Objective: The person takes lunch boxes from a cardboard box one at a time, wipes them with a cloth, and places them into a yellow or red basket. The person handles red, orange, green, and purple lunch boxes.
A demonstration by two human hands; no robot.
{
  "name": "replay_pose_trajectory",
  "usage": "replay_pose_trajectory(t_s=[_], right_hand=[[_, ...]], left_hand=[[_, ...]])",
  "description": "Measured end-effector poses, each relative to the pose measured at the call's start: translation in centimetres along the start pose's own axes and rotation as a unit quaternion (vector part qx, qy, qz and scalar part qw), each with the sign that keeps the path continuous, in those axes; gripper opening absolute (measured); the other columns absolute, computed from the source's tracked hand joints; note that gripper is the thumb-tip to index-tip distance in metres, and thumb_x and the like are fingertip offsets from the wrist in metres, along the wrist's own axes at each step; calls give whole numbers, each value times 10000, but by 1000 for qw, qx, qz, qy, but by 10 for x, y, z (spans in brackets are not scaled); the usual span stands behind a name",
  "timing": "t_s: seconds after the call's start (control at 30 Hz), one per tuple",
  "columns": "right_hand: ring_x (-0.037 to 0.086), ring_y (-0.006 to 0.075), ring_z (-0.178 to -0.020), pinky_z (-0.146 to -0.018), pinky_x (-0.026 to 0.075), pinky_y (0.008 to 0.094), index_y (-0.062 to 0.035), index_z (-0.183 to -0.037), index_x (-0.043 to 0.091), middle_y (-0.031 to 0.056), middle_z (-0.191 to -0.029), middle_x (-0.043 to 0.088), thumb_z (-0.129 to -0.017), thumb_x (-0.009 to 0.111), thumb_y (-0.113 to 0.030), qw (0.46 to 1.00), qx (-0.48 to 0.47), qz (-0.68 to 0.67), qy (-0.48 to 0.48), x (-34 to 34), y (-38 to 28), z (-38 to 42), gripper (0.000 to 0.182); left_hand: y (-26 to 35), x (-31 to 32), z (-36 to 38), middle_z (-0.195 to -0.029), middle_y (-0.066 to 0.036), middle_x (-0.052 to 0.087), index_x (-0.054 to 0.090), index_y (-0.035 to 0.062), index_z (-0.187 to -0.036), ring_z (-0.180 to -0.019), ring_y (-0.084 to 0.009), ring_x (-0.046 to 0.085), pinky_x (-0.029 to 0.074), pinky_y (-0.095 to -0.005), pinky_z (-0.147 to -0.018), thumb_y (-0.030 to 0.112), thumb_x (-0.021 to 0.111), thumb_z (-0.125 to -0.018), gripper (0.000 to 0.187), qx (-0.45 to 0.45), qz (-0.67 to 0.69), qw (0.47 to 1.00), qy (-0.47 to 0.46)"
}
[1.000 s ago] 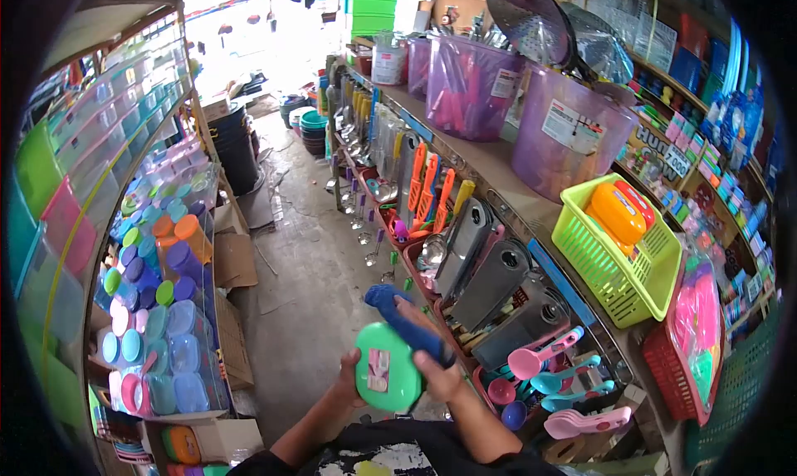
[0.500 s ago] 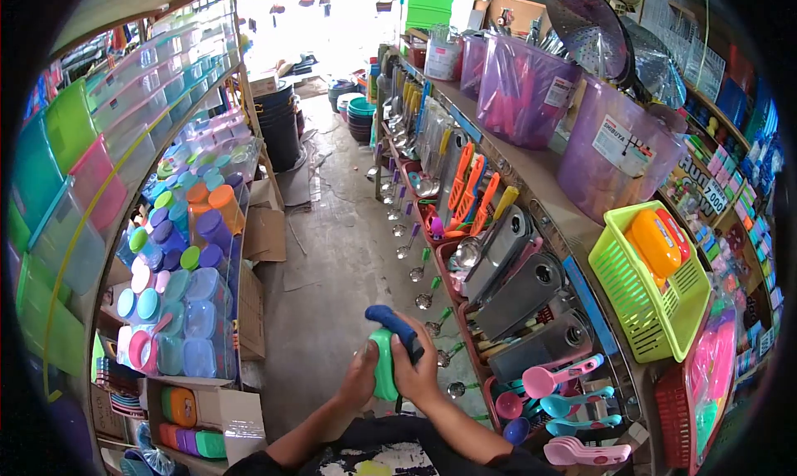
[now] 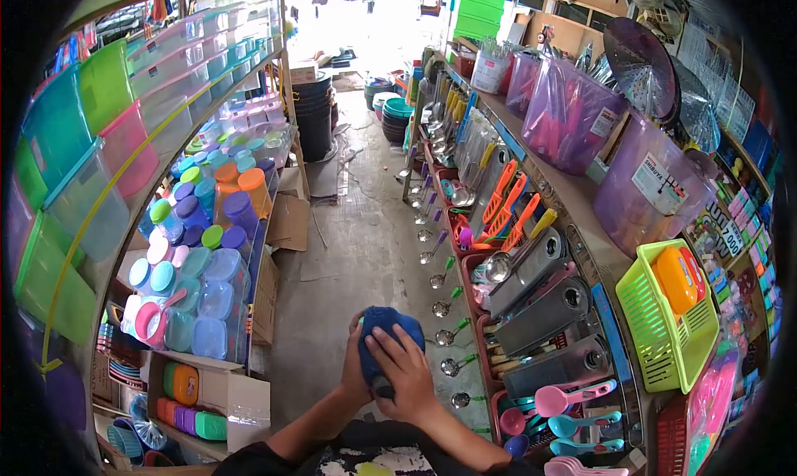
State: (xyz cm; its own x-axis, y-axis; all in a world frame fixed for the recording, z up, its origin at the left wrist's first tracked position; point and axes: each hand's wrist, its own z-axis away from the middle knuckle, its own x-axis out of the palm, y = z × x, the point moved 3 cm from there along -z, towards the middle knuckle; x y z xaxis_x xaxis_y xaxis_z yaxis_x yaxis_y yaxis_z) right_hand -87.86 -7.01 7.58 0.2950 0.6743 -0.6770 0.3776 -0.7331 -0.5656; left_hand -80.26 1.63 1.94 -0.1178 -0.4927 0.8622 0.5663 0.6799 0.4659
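Observation:
A dark blue cloth (image 3: pixel 380 319) is bunched between my two hands, low in the middle of the view. My right hand (image 3: pixel 402 365) lies over the front of the cloth, its fingers pressed on it. On the other side, my left hand (image 3: pixel 357 361) holds the bundle from the left, its fingers mostly hidden. The green item seen earlier is out of sight, and I cannot tell what is under the cloth. A small dark piece (image 3: pixel 383 387) shows beneath my right hand.
Lidded containers (image 3: pixel 217 285) fill the left shelf, above an open cardboard box (image 3: pixel 249 405). Ladles (image 3: pixel 446 337) hang along the right shelf, near grey graters (image 3: pixel 544 319). A lime-green basket (image 3: pixel 656 343) sits at right. The grey floor (image 3: pixel 332 277) runs ahead.
The blue cloth has spread over the place where the green item showed. My right hand has shifted from the side to flat over the cloth. The view has turned slightly left.

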Motion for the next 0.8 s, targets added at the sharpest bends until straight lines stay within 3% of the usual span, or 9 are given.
replay_pose_trajectory(t_s=[0.1,0.13,0.23,0.3,0.33,0.5,0.53,0.7,0.8], right_hand=[[327,411,-1416,-1154,286,465,-107,-1472,437,177,-1528,377,-728,710,-195,998,17,-56,31,-13,11,-5,797],[327,411,-1416,-1154,286,465,-107,-1472,437,177,-1528,377,-728,710,-195,998,19,-49,36,-17,13,-3,797],[341,355,-1430,-1161,273,394,-48,-1465,430,199,-1527,381,-872,649,-200,972,114,-180,100,-25,29,9,651],[354,261,-1426,-1145,285,353,14,-1460,408,174,-1543,371,-986,544,-199,894,192,-389,115,-20,51,24,537],[354,261,-1426,-1145,285,353,14,-1460,408,174,-1543,371,-986,544,-199,896,190,-377,138,-26,52,28,537],[552,163,-1166,-1034,394,302,59,-1335,510,92,-1293,592,-1021,517,-227,757,290,-492,318,-50,61,70,425],[579,155,-1071,-986,420,303,61,-1285,536,75,-1188,624,-1022,505,-212,760,297,-451,361,-66,46,74,380],[582,216,-1112,-1012,409,333,70,-1313,515,145,-1220,616,-962,528,-90,847,165,-213,459,-144,8,93,386],[631,272,-1061,-968,461,350,41,-1375,489,209,-1219,614,-827,650,-43,875,169,25,453,-197,-33,89,577]], left_hand=[[-8,20,13,-1383,-118,500,305,172,-1480,-1215,-259,551,462,-409,-1035,343,354,-1027,487,69,-92,993,-20],[-11,17,13,-1495,-129,358,120,193,-1563,-1317,-255,458,404,-389,-1090,263,391,-1018,612,58,-101,992,-49],[-30,6,14,-1458,-125,362,49,206,-1576,-1297,-226,419,373,-347,-1070,175,503,-979,750,48,-240,965,-90],[-44,8,10,-1444,-132,364,-24,182,-1582,-1275,-220,420,351,-353,-1076,129,594,-931,899,69,-277,950,-126],[-45,20,13,-1445,-132,363,-23,169,-1582,-1276,-228,422,344,-364,-1083,153,611,-925,913,55,-279,950,-127],[-42,89,7,-1457,-152,358,-20,76,-1571,-1302,-260,418,329,-390,-1102,210,720,-849,1043,77,-337,910,-228],[-42,97,-1,-1462,-169,349,31,48,-1569,-1315,-276,410,327,-406,-1107,225,767,-805,1075,96,-389,884,-242],[-30,178,-24,-1461,-196,353,155,32,-1558,-1326,-289,412,318,-432,-1112,273,819,-754,1070,141,-471,781,-385],[-14,249,-29,-1471,-213,364,231,44,-1548,-1345,-315,413,319,-437,-1114,295,841,-721,1057,206,-501,701,-464]])
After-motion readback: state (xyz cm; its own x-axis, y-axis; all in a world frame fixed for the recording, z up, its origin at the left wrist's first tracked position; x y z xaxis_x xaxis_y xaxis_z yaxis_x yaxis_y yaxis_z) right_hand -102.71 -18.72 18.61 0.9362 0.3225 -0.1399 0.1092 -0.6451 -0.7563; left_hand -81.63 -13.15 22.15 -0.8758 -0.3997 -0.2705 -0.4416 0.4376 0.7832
